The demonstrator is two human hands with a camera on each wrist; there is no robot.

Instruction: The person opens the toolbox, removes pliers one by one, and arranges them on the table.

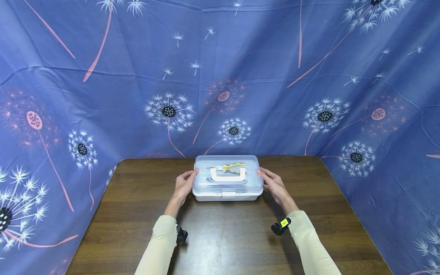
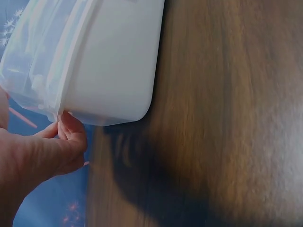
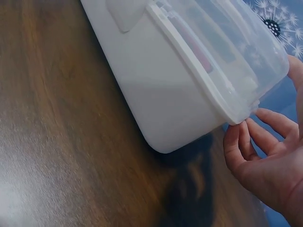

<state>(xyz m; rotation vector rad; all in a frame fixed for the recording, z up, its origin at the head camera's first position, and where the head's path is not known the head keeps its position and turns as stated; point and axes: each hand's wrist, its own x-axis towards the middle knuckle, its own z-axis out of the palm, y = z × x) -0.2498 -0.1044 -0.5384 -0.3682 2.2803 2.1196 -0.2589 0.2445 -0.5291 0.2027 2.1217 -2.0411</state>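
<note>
A white plastic toolbox (image 1: 206,197) with a clear lid (image 1: 203,179) stands at the back middle of the table. Its white carry handle (image 1: 228,178) lies on the lid, and the front latch (image 1: 228,194) is down. Through the lid shows a pair of yellow-handled pliers (image 1: 234,165). My left hand (image 1: 183,186) grips the left end, fingertips under the lid's rim and thumb against the lid. On the opposite end, my right hand (image 1: 275,187) holds the box the same way, its curled fingers (image 3: 233,146) under the rim.
The toolbox stands on a brown wooden table (image 1: 227,236) with rounded back corners. Behind and beside it hangs a blue cloth (image 1: 268,114) printed with dandelions. A small black camera (image 1: 281,226) is strapped at the right wrist, another (image 1: 181,234) at the left.
</note>
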